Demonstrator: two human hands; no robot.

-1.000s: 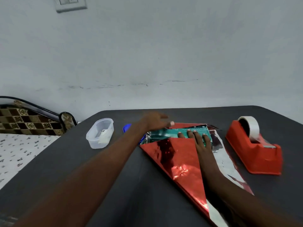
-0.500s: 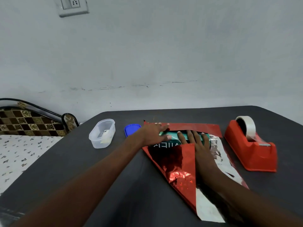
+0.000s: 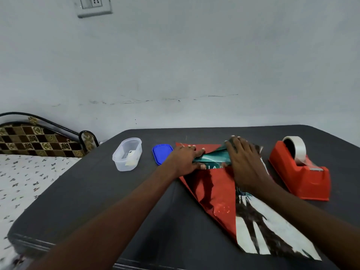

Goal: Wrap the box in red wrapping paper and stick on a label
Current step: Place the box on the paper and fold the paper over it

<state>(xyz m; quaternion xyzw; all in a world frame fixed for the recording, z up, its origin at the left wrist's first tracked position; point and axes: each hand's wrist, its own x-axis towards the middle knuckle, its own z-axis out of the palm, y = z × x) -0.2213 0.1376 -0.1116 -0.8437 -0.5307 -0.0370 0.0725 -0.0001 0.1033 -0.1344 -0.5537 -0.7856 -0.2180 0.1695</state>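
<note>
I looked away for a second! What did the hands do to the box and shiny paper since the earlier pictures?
The right hand slid from the box's near edge up over the top of the green box, pulling paper at its far side. The left hand came back from the far edge and now grips the box's left end. The red wrapping paper still lies folded in front. The tape dispenser, clear tub and blue lid stayed put.

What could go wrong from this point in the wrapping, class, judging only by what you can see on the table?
1. The red wrapping paper lies slanted under the box, so its folds may leave a teal corner bare.
2. No tape holds the paper yet; if the left hand or right hand lets go to reach the tape dispenser, the fold may spring open.
3. The shiny foil already shows creases and may crumple or tear.
</note>
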